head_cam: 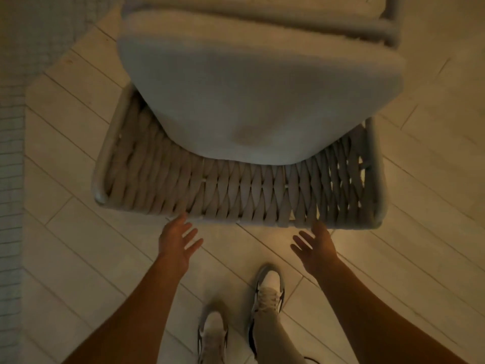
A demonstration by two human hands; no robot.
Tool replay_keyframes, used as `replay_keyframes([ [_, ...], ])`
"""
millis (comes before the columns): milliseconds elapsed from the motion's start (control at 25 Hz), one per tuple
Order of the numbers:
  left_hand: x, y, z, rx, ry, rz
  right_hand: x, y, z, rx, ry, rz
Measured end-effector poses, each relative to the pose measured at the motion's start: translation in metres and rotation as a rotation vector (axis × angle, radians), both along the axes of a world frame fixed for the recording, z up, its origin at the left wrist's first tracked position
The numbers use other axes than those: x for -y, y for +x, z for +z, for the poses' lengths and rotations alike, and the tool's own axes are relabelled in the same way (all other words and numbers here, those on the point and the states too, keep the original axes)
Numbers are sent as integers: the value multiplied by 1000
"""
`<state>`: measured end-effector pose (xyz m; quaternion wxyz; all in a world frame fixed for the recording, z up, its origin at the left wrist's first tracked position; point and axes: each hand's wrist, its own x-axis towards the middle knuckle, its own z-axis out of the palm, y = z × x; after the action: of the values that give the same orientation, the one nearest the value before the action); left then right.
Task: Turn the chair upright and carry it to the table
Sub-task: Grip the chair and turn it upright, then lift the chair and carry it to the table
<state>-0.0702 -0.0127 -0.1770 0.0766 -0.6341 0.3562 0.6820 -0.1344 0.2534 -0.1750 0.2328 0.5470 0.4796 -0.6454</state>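
A chair with a woven rope backrest and grey metal frame lies tipped over on the floor, its backrest flat toward me. A thick grey cushion rests over the weave. My left hand reaches to the near frame edge, fingers spread, fingertips just at the rim. My right hand is also spread open, its fingertips close under the near rim toward the right. Neither hand grips the frame. No table is in view.
Pale plank tiles cover the floor. A textured grey rug or wall edge runs along the left side. My two feet in light sneakers stand just behind my hands. More of the chair's frame shows at the top right.
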Motion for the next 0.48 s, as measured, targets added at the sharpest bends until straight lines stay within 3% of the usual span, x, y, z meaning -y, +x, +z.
replay_keyframes([
  [240, 12, 35, -171, -5, -17, 48, -10, 29, -154, -6, 9, -65],
  [480, 27, 20, -279, -232, -85, 108, -13, 12, -264, -300, -33, -70],
])
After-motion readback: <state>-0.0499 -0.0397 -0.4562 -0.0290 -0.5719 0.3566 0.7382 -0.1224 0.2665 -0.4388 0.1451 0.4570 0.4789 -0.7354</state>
